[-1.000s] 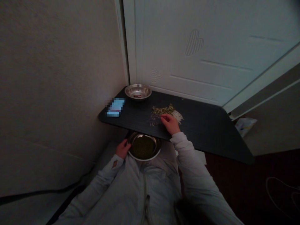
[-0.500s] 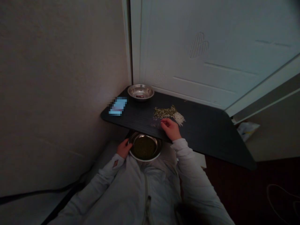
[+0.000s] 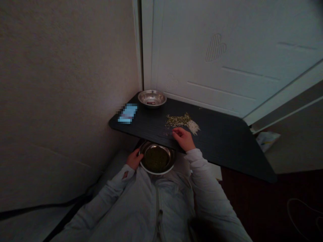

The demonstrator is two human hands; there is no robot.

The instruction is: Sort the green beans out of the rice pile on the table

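Head view: mottled green-and-pale grains (image 3: 176, 121) beside whitish grains (image 3: 193, 127).

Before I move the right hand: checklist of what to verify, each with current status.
1. Left hand on the rim of the lower bowl: ok.
2. Lower bowl upright, greenish contents inside: ok.
3. Anything pinched in the right hand's fingers: cannot tell, too small and dark.
4. Greenish pile and white pile separated on the dark board: not ok, their edges meet.
5. Upper bowl upright and apart from both piles: ok.
6. Pixelated phone-like item apart from both piles: ok, off to the left.
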